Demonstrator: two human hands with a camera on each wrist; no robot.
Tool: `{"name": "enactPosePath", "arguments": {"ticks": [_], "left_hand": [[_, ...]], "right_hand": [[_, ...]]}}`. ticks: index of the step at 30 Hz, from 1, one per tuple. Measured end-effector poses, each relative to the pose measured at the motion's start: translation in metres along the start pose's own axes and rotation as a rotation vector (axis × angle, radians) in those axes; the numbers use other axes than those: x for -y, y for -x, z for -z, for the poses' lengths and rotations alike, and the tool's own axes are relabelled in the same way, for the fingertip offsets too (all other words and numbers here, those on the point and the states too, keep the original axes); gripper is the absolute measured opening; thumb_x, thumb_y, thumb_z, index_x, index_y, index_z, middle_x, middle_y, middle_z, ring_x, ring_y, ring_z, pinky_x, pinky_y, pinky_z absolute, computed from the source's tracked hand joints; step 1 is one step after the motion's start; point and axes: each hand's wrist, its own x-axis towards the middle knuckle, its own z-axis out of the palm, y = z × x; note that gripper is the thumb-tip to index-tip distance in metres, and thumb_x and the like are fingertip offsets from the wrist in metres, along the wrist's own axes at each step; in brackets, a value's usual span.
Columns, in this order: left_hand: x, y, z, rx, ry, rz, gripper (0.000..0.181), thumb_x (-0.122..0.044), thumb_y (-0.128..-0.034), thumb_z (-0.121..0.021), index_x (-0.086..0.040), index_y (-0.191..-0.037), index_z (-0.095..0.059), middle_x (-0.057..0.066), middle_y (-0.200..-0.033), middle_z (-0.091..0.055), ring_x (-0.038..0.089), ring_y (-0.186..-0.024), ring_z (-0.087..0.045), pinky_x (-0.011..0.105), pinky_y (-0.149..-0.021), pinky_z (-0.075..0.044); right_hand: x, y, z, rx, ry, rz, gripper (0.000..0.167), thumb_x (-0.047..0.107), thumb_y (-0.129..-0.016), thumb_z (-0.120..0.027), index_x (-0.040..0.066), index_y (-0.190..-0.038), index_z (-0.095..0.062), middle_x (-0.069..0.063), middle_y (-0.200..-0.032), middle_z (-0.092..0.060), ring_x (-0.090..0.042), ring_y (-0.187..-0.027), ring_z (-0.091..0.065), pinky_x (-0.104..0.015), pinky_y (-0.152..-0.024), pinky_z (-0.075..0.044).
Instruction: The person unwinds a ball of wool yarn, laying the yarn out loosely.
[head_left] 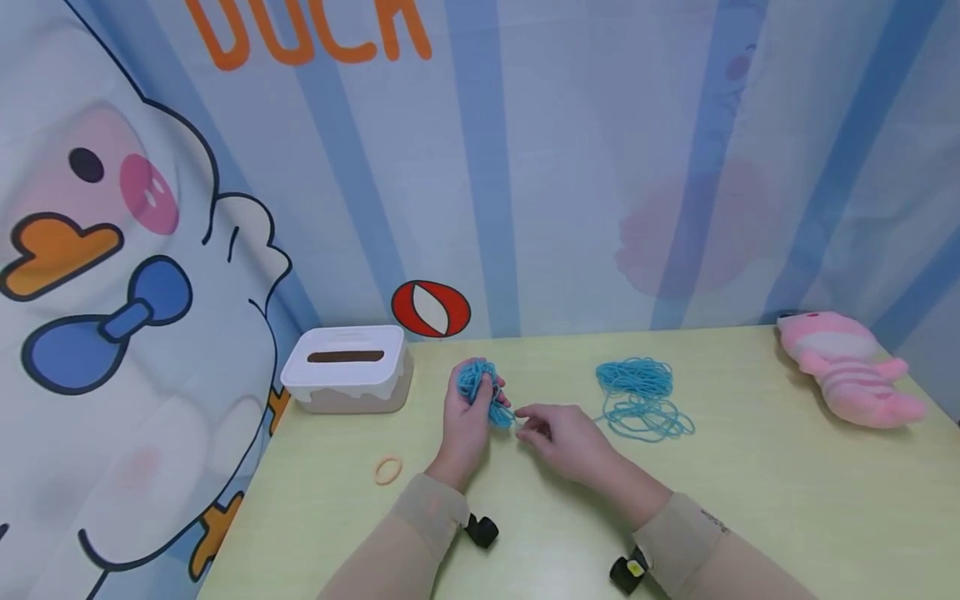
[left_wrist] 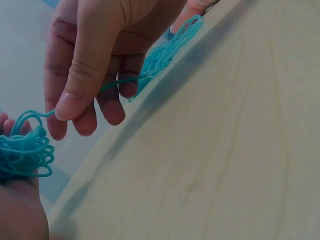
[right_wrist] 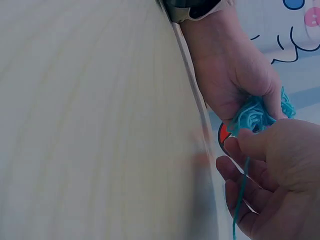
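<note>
Two tan sleeves (head_left: 401, 537) were closest, and the left hand (head_left: 467, 421) gripped a blue yarn bunch (head_left: 471, 377) over the table (head_left: 540, 533) while the right hand (head_left: 564, 439) pinched its string (right_wrist: 242, 190) near a loose yarn pile (head_left: 643, 380).

Diffuse light covers the desk (head_left: 765, 508) and the backdrop (head_left: 570, 125); I see no hard glare. The head view is bright. Both wrist views are dimmer and greyer, each with a soft, blurred shadow along the desk edge.
</note>
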Motion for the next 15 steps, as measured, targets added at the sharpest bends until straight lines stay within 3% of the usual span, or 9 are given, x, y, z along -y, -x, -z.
{"name": "enactPosePath", "arguments": {"ticks": [4,8,11,15], "left_hand": [[-0.001,-0.001,-0.002,0.000,0.007,0.009,0.041,-0.021,-0.1181,-0.051,-0.017,-0.158,-0.046,0.006,-0.114,-0.066,0.017,-0.088,-0.069,0.025,-0.085,-0.064],[-0.001,0.000,-0.002,-0.013,-0.020,0.034,0.042,-0.025,-0.1175,-0.053,-0.027,-0.159,-0.049,0.006,-0.117,-0.067,0.018,-0.092,-0.068,0.024,-0.086,-0.063],[0.000,0.000,-0.002,-0.014,-0.039,0.055,0.042,-0.028,-0.1170,-0.055,-0.030,-0.159,-0.050,0.005,-0.119,-0.068,0.018,-0.093,-0.068,0.024,-0.084,-0.064],[0.001,0.001,-0.001,0.004,-0.036,0.073,0.041,-0.031,-0.1169,-0.055,-0.026,-0.158,-0.053,0.005,-0.118,-0.069,0.016,-0.081,-0.065,0.023,-0.076,-0.062]], "right_hand": [[-0.002,0.003,0.006,-0.018,0.022,-0.038,0.018,0.019,-0.106,-0.074,0.013,-0.120,-0.084,0.000,-0.109,-0.084,-0.016,-0.100,-0.078,-0.042,-0.091,-0.065],[-0.007,0.011,0.021,-0.041,-0.010,-0.091,0.020,0.020,-0.109,-0.070,0.016,-0.123,-0.084,0.001,-0.115,-0.084,-0.017,-0.107,-0.078,-0.043,-0.094,-0.065],[-0.013,0.019,0.035,-0.068,-0.053,-0.109,0.024,0.020,-0.111,-0.067,0.014,-0.129,-0.082,0.000,-0.115,-0.084,-0.018,-0.106,-0.079,-0.036,-0.083,-0.064],[-0.022,0.029,0.054,-0.132,-0.088,-0.088,0.024,0.020,-0.112,-0.066,0.013,-0.130,-0.080,-0.002,-0.112,-0.084,-0.019,-0.100,-0.078,-0.027,-0.064,-0.054]]}}
